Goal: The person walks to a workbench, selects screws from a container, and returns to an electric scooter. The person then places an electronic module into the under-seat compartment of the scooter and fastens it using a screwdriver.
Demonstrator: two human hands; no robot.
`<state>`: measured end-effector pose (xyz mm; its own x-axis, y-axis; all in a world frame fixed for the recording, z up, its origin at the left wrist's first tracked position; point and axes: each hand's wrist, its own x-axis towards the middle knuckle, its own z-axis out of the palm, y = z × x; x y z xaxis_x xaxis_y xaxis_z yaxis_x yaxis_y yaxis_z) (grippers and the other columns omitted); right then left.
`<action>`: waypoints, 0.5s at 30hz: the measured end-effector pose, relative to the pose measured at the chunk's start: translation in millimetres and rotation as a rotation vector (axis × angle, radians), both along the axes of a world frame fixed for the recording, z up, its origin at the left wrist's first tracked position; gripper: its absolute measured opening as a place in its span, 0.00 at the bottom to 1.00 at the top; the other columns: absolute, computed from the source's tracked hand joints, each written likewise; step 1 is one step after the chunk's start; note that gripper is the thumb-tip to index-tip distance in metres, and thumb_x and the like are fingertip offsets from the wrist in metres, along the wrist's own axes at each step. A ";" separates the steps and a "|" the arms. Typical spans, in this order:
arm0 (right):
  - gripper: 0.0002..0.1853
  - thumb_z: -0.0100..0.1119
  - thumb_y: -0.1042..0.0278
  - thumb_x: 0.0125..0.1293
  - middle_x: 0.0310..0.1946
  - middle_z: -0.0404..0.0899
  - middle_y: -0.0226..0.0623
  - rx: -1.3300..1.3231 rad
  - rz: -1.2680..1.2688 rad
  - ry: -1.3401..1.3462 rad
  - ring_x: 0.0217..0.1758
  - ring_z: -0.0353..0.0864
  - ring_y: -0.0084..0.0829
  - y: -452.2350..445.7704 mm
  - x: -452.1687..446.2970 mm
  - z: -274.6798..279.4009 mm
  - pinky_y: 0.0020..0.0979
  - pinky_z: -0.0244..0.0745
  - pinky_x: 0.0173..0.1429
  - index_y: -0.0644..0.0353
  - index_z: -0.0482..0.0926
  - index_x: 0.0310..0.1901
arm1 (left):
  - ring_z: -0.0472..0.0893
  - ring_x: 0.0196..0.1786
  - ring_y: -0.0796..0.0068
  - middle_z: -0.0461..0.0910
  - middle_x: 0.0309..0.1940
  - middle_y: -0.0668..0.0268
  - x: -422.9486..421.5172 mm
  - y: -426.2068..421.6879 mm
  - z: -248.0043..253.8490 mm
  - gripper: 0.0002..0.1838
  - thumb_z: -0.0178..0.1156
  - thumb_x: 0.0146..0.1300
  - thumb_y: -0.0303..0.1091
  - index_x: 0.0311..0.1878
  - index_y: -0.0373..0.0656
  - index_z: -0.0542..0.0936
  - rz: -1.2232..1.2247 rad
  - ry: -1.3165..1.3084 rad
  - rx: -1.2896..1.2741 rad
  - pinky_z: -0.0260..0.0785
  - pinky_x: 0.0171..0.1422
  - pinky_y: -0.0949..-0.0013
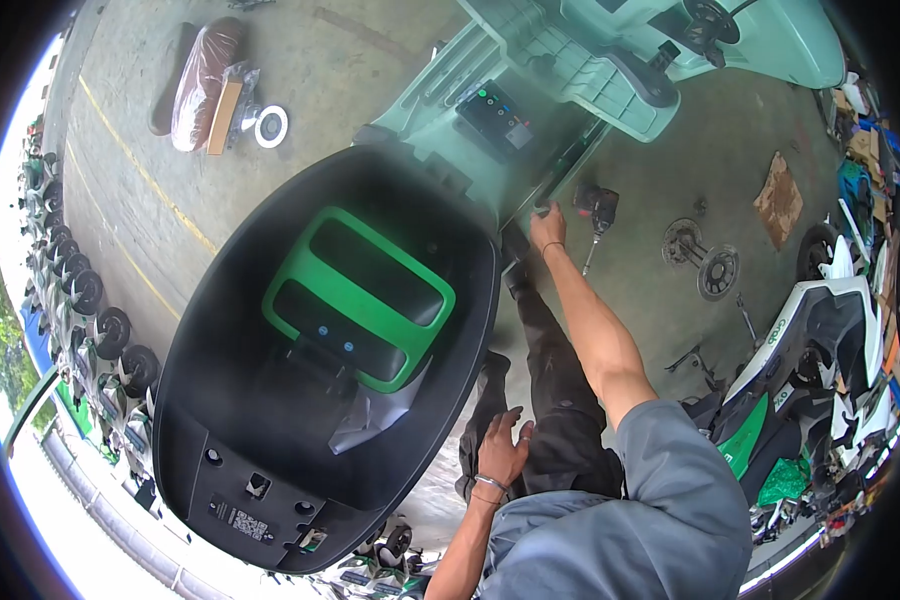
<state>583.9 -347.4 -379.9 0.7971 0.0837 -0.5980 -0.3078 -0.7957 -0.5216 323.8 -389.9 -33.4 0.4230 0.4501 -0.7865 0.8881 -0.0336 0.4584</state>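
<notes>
A pale green scooter body [440, 115] lies open, with a black storage bucket [210, 400] at its rear. A green frame [355, 290] sits inside the bucket. My right hand [547, 228] is closed at the scooter's lower side edge, with a small dark part at its fingertips that is too small to name. Beside that hand, a cordless drill [597, 205] with a long bit rests on the floor. My left hand [505, 450] hangs over my thigh near the bucket's rim, holding nothing, its fingers apart.
Two joined disc parts [700, 258] and a brown cardboard piece [778, 200] lie on the floor at right. A partly stripped scooter [800, 350] stands beyond them. A wrapped seat [207, 85] and a white ring [271, 127] are at upper left. Several scooters line the left side.
</notes>
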 end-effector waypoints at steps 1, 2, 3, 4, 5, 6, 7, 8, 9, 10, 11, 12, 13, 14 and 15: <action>0.24 0.60 0.68 0.59 0.53 0.79 0.56 0.003 0.032 0.000 0.59 0.76 0.54 -8.2 -1.8 7.4 0.45 0.71 0.65 0.64 0.74 0.57 | 0.81 0.50 0.49 0.81 0.46 0.51 -1.0 1.4 2.2 0.21 0.63 0.65 0.41 0.56 0.39 0.78 0.006 -0.008 0.005 0.73 0.53 0.53; 0.24 0.61 0.68 0.59 0.53 0.78 0.55 -0.023 0.060 0.000 0.60 0.76 0.53 -18.8 -4.9 17.3 0.44 0.70 0.65 0.64 0.73 0.58 | 0.81 0.51 0.48 0.81 0.47 0.51 -1.7 3.6 4.8 0.21 0.63 0.65 0.41 0.56 0.39 0.78 0.015 0.010 -0.010 0.73 0.54 0.53; 0.24 0.62 0.67 0.59 0.54 0.78 0.56 -0.035 0.091 0.020 0.60 0.76 0.53 -35.2 -7.5 16.3 0.45 0.70 0.65 0.64 0.73 0.58 | 0.80 0.52 0.48 0.81 0.48 0.50 -2.0 5.3 8.1 0.21 0.63 0.64 0.41 0.56 0.38 0.78 0.023 0.025 -0.024 0.73 0.55 0.53; 0.24 0.62 0.67 0.59 0.54 0.78 0.56 -0.046 0.120 0.041 0.60 0.76 0.53 -51.7 -12.4 12.4 0.45 0.70 0.65 0.64 0.73 0.58 | 0.80 0.52 0.48 0.81 0.48 0.50 -6.0 5.9 10.5 0.21 0.63 0.64 0.41 0.56 0.38 0.78 0.024 0.013 -0.014 0.73 0.55 0.53; 0.25 0.64 0.66 0.60 0.55 0.78 0.55 -0.088 0.139 0.050 0.61 0.76 0.53 -63.4 -16.3 22.0 0.43 0.70 0.66 0.64 0.73 0.58 | 0.81 0.50 0.50 0.81 0.47 0.52 -12.4 4.9 11.3 0.20 0.62 0.65 0.42 0.56 0.40 0.78 0.016 -0.001 0.003 0.74 0.53 0.54; 0.26 0.65 0.66 0.60 0.57 0.78 0.54 -0.127 0.163 0.060 0.62 0.76 0.52 -74.6 -20.3 30.9 0.42 0.70 0.66 0.64 0.74 0.59 | 0.82 0.47 0.52 0.80 0.46 0.54 -16.1 5.7 12.3 0.20 0.61 0.66 0.42 0.55 0.41 0.78 0.015 -0.013 0.023 0.74 0.51 0.54; 0.26 0.65 0.66 0.60 0.56 0.78 0.54 -0.152 0.155 0.080 0.63 0.75 0.52 -85.1 -23.1 40.1 0.42 0.69 0.67 0.64 0.73 0.60 | 0.82 0.48 0.51 0.81 0.46 0.54 -21.7 6.4 14.4 0.20 0.61 0.66 0.44 0.55 0.41 0.77 0.016 0.012 0.020 0.74 0.51 0.54; 0.26 0.64 0.65 0.60 0.56 0.78 0.55 -0.168 0.165 0.107 0.63 0.75 0.52 -94.9 -27.9 44.8 0.42 0.69 0.67 0.64 0.73 0.60 | 0.82 0.48 0.51 0.81 0.46 0.54 -29.8 7.5 15.5 0.20 0.61 0.66 0.44 0.55 0.41 0.77 0.052 0.021 0.048 0.74 0.51 0.54; 0.26 0.64 0.66 0.61 0.52 0.80 0.53 -0.146 0.212 0.066 0.57 0.79 0.50 -110.9 -34.5 34.3 0.41 0.72 0.62 0.64 0.73 0.60 | 0.82 0.48 0.50 0.81 0.47 0.54 -39.4 10.4 15.7 0.20 0.60 0.66 0.45 0.54 0.41 0.77 0.023 0.015 0.055 0.74 0.51 0.53; 0.25 0.63 0.66 0.62 0.47 0.82 0.52 -0.121 0.262 0.030 0.51 0.83 0.47 -127.4 -41.9 24.6 0.40 0.76 0.56 0.64 0.73 0.60 | 0.81 0.49 0.50 0.81 0.47 0.53 -52.9 12.4 17.8 0.21 0.60 0.66 0.46 0.54 0.41 0.77 -0.002 0.017 0.062 0.74 0.52 0.53; 0.24 0.62 0.67 0.63 0.42 0.83 0.48 -0.048 0.225 0.090 0.42 0.83 0.42 -143.3 -46.4 11.5 0.39 0.77 0.47 0.64 0.73 0.60 | 0.81 0.50 0.48 0.81 0.48 0.52 -64.7 16.6 20.0 0.21 0.59 0.66 0.46 0.53 0.39 0.76 0.035 0.004 0.045 0.74 0.53 0.52; 0.23 0.62 0.67 0.64 0.36 0.83 0.44 0.021 0.183 0.149 0.33 0.84 0.37 -154.0 -47.7 4.4 0.37 0.79 0.38 0.65 0.74 0.59 | 0.81 0.50 0.48 0.81 0.48 0.52 -82.0 19.1 17.3 0.21 0.59 0.66 0.46 0.53 0.39 0.76 0.087 0.020 0.082 0.74 0.53 0.52; 0.21 0.61 0.67 0.65 0.33 0.82 0.40 0.077 0.217 0.179 0.28 0.81 0.32 -164.2 -47.1 5.8 0.35 0.76 0.32 0.64 0.75 0.58 | 0.81 0.50 0.48 0.81 0.48 0.51 -100.3 21.1 13.7 0.21 0.59 0.66 0.45 0.54 0.38 0.76 0.070 0.007 0.105 0.74 0.53 0.52; 0.19 0.61 0.67 0.66 0.30 0.80 0.35 0.129 0.241 0.198 0.23 0.78 0.27 -168.1 -46.1 12.6 0.32 0.73 0.26 0.64 0.76 0.57 | 0.81 0.50 0.47 0.81 0.48 0.50 -110.8 26.6 15.6 0.22 0.59 0.66 0.45 0.54 0.37 0.76 0.043 -0.017 0.127 0.74 0.53 0.52; 0.17 0.61 0.67 0.66 0.31 0.80 0.35 0.149 0.227 0.259 0.24 0.78 0.27 -162.0 -46.3 37.0 0.32 0.73 0.26 0.64 0.77 0.55 | 0.81 0.50 0.48 0.81 0.47 0.49 -107.4 40.8 39.6 0.22 0.60 0.66 0.44 0.55 0.36 0.76 0.064 0.021 0.117 0.74 0.54 0.53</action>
<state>537.6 -509.4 -342.8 0.5719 0.3419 -0.7457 -0.2696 -0.7802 -0.5645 216.4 -349.1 6.2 0.3745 0.5645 -0.7356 0.8996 -0.0290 0.4358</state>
